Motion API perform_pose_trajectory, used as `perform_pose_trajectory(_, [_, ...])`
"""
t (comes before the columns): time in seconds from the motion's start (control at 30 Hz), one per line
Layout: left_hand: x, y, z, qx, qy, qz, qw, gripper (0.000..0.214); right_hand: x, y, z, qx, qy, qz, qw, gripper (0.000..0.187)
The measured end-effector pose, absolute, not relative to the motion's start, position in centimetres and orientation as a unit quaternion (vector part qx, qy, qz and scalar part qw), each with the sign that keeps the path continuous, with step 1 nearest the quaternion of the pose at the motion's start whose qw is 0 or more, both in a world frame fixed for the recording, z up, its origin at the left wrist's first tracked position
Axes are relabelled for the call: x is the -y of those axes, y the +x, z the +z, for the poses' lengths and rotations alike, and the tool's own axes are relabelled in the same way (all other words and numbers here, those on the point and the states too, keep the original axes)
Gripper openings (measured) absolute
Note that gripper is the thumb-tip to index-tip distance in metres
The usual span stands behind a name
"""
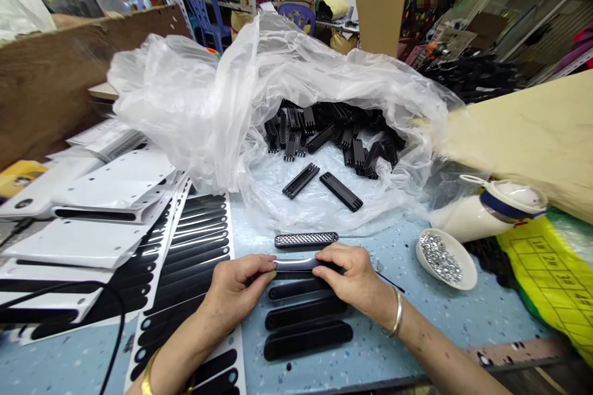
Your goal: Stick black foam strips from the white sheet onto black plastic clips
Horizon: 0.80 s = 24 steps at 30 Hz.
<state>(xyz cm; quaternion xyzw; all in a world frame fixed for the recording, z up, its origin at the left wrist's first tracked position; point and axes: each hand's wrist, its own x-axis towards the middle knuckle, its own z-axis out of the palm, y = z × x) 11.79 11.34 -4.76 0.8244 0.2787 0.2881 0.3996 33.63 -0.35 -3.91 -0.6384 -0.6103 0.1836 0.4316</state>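
Note:
My left hand [236, 287] and my right hand [354, 274] pinch the two ends of a long, narrow black strip [296, 265] just above the blue table [417, 315]. Below it lie three more black oblong strips [306, 321] in a column. A black perforated grille piece [306, 239] lies just beyond my hands. Further back, an open clear plastic bag [222, 92] holds a heap of black comb-like plastic parts [333, 133], with two loose ones [324, 185] on the plastic in front.
A backing sheet of black oblong stickers [194, 259] lies at left beside stacked white metal plates [92, 210]. A small white bowl of shiny screws [445, 258] and a white bottle [491, 210] stand at right. Other people sit behind, near blue chairs and cardboard.

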Motion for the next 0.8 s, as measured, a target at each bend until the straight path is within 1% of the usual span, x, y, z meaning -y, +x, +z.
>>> perform_pose_trajectory(0.17, [-11.35, 11.71, -4.95, -0.280, 0.828, 0.285, 0.393, 0.014, 0.46, 33.80, -4.20, 0.605, -0.643, 0.212, 0.418, 0.016])
perform_pose_trajectory(0.43, [-11.44, 11.56, -5.42, -0.277, 0.837, 0.274, 0.385, 0.017, 0.61, 33.91, -4.50, 0.591, -0.632, 0.234, 0.444, 0.019])
perform_pose_trajectory(0.6, [-11.43, 11.68, -5.06, -0.277, 0.833, 0.282, 0.386, 0.016, 0.71, 34.06, -4.58, 0.597, -0.626, 0.231, 0.446, 0.019])
perform_pose_trajectory(0.7, [-11.43, 11.84, -4.86, -0.280, 0.830, 0.288, 0.388, 0.014, 0.79, 34.16, -4.54, 0.610, -0.622, 0.220, 0.438, 0.017])
perform_pose_trajectory(0.8, [-11.44, 11.89, -4.84, -0.280, 0.830, 0.285, 0.390, 0.014, 0.93, 34.22, -4.33, 0.647, -0.617, 0.195, 0.403, 0.017])
